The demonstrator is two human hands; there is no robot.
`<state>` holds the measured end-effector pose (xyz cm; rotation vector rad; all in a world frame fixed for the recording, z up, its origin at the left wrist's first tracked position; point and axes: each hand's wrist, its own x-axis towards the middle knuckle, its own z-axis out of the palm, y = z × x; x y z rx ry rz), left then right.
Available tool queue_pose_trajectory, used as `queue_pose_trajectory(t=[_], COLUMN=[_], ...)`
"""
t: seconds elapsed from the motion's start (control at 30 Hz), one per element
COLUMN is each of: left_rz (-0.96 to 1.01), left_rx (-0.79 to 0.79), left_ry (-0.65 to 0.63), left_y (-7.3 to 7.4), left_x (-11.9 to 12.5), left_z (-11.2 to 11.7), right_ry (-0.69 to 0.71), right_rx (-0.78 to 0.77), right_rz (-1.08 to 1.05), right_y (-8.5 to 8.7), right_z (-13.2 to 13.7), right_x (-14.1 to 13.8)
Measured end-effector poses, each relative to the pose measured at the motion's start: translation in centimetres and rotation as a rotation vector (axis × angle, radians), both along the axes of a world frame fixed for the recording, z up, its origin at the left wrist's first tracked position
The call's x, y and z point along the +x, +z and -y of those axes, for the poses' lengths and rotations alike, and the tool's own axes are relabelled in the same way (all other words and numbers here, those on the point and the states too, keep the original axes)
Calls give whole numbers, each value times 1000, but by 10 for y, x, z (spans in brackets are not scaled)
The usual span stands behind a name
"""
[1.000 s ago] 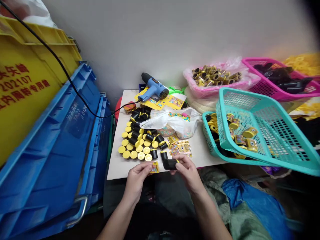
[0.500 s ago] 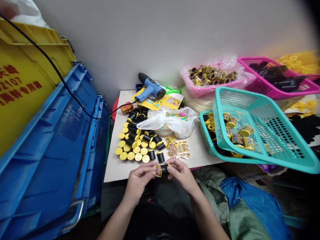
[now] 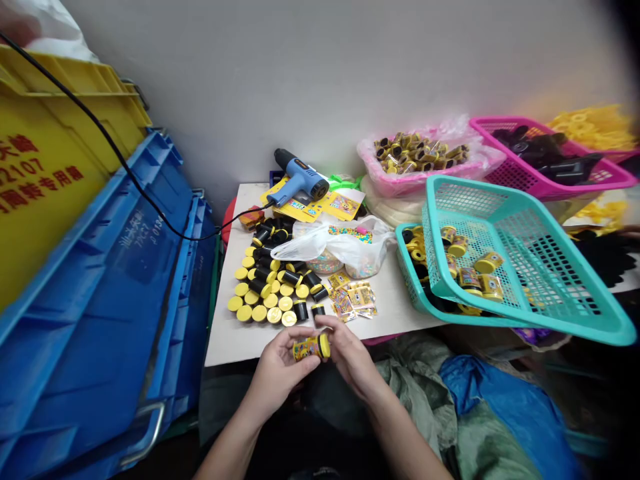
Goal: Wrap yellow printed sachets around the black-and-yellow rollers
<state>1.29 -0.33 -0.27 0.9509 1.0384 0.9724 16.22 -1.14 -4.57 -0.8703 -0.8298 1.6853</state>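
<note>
My left hand point(image 3: 278, 363) is closed round a small black canister point(image 3: 307, 348) wrapped in a yellow printed sleeve, held just over the table's front edge. Its yellow lid point(image 3: 325, 345) points right, toward my right hand point(image 3: 353, 357). The right hand's fingers are extended beside the lid; whether they touch it I cannot tell. Behind the hands, several black canisters with yellow lids point(image 3: 274, 315) stand or lie in a cluster. Flat printed sleeves point(image 3: 356, 299) are heaped to the right of that cluster.
A blue heat gun point(image 3: 303, 180) lies on yellow printed cards, its black cord running left. White plastic bags point(image 3: 340, 245) hold coloured beads. Stacked turquoise baskets point(image 3: 525, 193) overhang the table's right side, near pink baskets point(image 3: 530, 163). Blue crates point(image 3: 90, 320) stand at left.
The printed sleeve, earlier only at the canister's left end, now covers its body. The canister's yellow lid now shows at right. My right hand has loosened from the canister.
</note>
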Motion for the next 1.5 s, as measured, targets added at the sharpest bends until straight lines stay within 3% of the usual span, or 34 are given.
queue_pose_trajectory(t=[0.1, 0.27, 0.4, 0.5, 0.57, 0.63, 0.67, 0.73, 0.77, 0.83, 0.87, 0.93, 1.03, 1.13, 1.37, 1.5], left_rz=[30, -74, -340, -472, -472, -465, -464, -454, -446, -433, -434, -445, -461, -463, -433, -417], left_rx=[-31, 65, 484, 743, 742, 680, 643, 564, 525, 467, 446, 416, 387, 371, 349, 347], left_ry=[-23, -68, -82, -96, -112, -144, -154, -161, -163, -175, -191, -228, -252, -246, -223, -222], left_y=[1, -2, 0, 5, 5, 2, -1, -8, -12, -17, -18, -19, -20, -20, -21, -19], left_x=[3, 3, 6, 11, 13, 15, 16, 18, 18, 19, 19, 17, 13, 10, 11, 10], left_z=[3, 5, 6, 6, 5, 1, -1, -5, -6, -5, -4, -2, 0, 1, 2, 3], right_ry=[91, 54, 15, -53, -311, -784, -1020, -1239, -1309, -1218, -1076, -625, -341, -317, -405, -373], right_rx=[-158, -138, -59, 158, 439, 737, 796, 733, 704, 651, 609, 335, -75, -167, -66, -26], right_rz=[-193, -204, -41, 330, 700, 1023, 1174, 1535, 1616, 1656, 1638, 1692, 1727, 1665, 1604, 1544], right_y=[0, 3, 11, 36, 64, 97, 112, 132, 134, 120, 105, 65, 11, -14, -23, -29], right_z=[3, 6, 16, 23, 21, 13, 6, -7, -12, -20, -22, -24, -26, -28, -24, -22], right_x=[-6, -4, 3, 24, 52, 88, 106, 130, 134, 127, 117, 91, 58, 47, 53, 58])
